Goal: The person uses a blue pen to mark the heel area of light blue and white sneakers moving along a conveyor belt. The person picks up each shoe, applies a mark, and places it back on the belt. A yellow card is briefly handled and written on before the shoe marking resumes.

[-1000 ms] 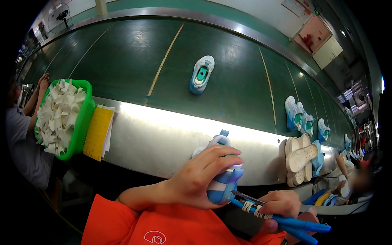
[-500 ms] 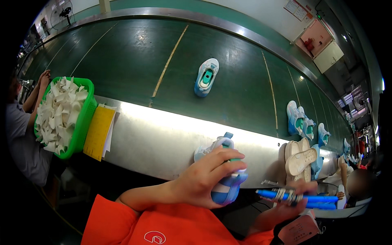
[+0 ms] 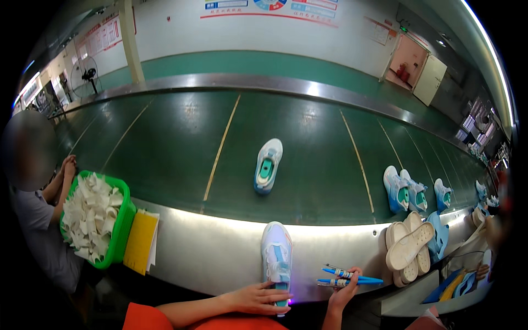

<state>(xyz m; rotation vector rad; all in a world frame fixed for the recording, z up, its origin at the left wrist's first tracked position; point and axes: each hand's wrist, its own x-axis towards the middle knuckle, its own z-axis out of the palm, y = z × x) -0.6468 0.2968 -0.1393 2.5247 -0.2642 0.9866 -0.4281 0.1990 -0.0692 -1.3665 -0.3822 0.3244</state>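
Observation:
A white and light-blue sneaker (image 3: 276,250) stands on the metal ledge, toe pointing away from me. My left hand (image 3: 254,299) grips its heel end, thumb and fingers lying across the opening, where a green insert partly shows. My right hand (image 3: 343,291) is closed around two blue pen-like tools (image 3: 369,281) with whitish bands wound on them, held over the ledge to the right of the sneaker. Farther off, another white and blue sneaker (image 3: 268,165) with a green insert sits on the dark green conveyor belt (image 3: 308,192).
To the left, a green basket (image 3: 127,212) full of white scraps stands beside a yellow booklet (image 3: 141,242). Cream soles (image 3: 410,245) are stacked on the ledge at right, near several sneakers (image 3: 396,190) on the belt. A co-worker (image 3: 41,220) sits at far left.
The sneaker in my left hand has come down upright onto the ledge with its toe away from me. My right hand has moved left with the blue tools. The view has tilted up.

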